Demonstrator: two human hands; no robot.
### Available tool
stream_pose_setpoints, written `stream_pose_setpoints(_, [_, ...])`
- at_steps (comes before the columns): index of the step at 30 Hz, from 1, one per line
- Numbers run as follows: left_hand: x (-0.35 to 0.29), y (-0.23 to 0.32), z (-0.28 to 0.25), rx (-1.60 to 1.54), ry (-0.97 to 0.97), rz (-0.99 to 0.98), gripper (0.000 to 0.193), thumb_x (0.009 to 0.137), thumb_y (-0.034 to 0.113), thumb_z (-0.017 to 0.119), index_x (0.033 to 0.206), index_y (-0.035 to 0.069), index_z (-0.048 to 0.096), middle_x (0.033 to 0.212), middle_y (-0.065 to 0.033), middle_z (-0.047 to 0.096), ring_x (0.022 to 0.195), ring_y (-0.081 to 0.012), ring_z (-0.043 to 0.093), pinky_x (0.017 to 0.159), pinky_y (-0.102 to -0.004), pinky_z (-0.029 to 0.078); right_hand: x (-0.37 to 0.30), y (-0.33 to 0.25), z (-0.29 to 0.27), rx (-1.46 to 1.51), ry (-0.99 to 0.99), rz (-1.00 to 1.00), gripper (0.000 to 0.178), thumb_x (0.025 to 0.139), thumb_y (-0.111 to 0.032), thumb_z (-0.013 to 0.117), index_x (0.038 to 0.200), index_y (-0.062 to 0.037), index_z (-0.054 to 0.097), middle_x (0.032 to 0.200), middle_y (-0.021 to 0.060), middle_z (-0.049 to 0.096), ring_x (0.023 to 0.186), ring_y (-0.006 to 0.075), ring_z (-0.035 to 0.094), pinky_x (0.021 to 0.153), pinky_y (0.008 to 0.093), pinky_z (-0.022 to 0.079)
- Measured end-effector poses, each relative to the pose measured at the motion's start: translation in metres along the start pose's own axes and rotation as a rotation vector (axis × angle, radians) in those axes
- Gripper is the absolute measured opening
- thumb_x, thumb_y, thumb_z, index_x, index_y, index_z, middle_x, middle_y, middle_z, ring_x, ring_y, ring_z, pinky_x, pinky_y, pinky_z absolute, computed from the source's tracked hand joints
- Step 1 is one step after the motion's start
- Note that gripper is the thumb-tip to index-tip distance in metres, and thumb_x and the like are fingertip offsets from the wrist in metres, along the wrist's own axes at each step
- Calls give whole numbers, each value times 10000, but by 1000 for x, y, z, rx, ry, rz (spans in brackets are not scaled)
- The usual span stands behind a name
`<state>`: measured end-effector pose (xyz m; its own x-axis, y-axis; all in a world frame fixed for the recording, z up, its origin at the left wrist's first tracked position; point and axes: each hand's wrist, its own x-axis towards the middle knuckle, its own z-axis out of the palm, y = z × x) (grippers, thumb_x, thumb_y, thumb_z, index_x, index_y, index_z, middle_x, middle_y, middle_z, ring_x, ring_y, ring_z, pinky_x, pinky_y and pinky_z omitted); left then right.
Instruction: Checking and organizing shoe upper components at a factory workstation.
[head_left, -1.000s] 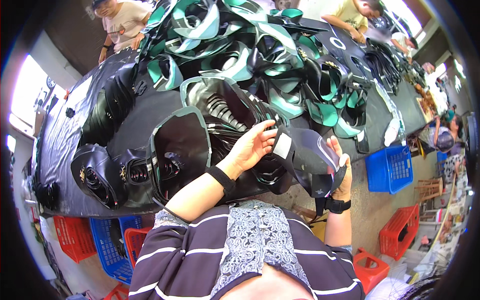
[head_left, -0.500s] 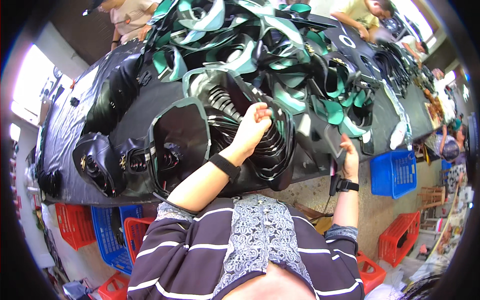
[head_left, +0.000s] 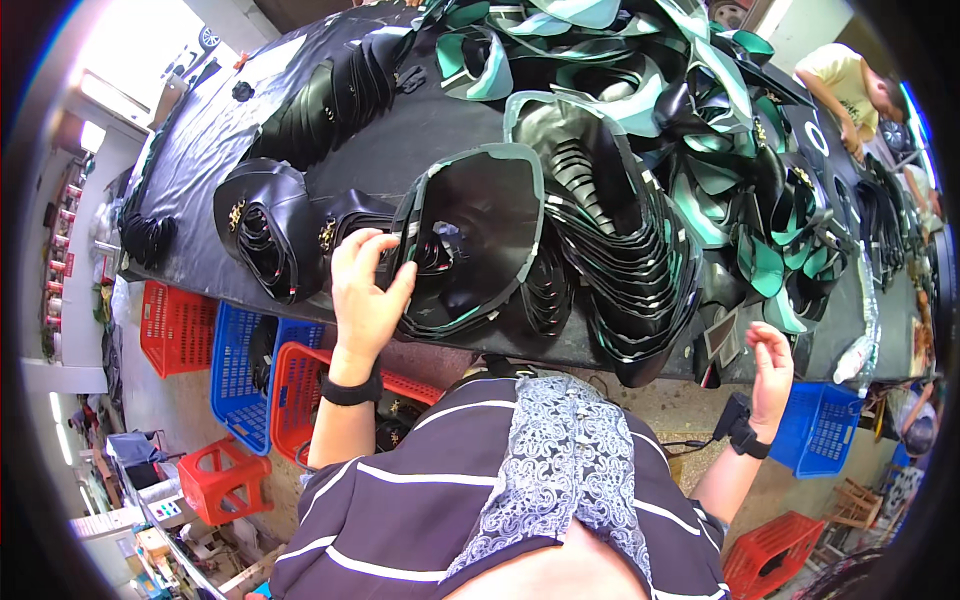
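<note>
My left hand (head_left: 368, 295) is open, thumb and fingers spread, at the left edge of a stack of black shoe uppers (head_left: 480, 225) with teal-edged linings. I cannot tell whether the fingertips touch it. My right hand (head_left: 770, 375) hovers by the table's front edge, its fingers loosely bent, with nothing visible in it. Nearest to it is a small grey flat piece (head_left: 722, 342) at the edge. Between the hands stands a larger nested stack of black uppers (head_left: 625, 250). Left of my left hand sit uppers with gold-coloured buckles (head_left: 268, 225).
A heap of black and teal uppers (head_left: 700, 170) covers the far right of the black table (head_left: 350, 160). A row of black pieces (head_left: 330, 105) lies far left. Red (head_left: 178, 330) and blue baskets (head_left: 238, 380) stand below the edge. Another person (head_left: 845, 95) works at far right.
My left hand has moved left from the large nested stack to the neighbouring stack, its fingers spreading. My right hand is now apart from the grey piece. The view has turned left.
</note>
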<state>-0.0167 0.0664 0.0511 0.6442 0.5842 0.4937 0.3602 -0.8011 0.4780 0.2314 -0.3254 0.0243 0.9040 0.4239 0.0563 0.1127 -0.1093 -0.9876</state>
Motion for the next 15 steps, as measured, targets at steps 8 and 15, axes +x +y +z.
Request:
stream_pose_setpoints(8, [-11, -25, 10, 50, -86, 50, 267, 709, 140, 597, 949, 29, 558, 1040, -157, 470, 968, -297, 445, 837, -366, 361, 5, -60, 216, 134, -967, 183, 187, 784, -53, 529, 960, 10, 532, 913, 52, 556, 807, 115, 550, 718, 228, 440])
stream_pose_setpoints(15, [-6, -37, 14, -100, -134, 58, 153, 710, 66, 544, 838, -16, 559, 912, -146, 537, 804, -292, 540, 704, -339, 434, 29, -38, 337, 131, -800, 313, 323, 806, -282, 537, 925, 17, 503, 803, 68, 551, 667, 125, 556, 532, 242, 472])
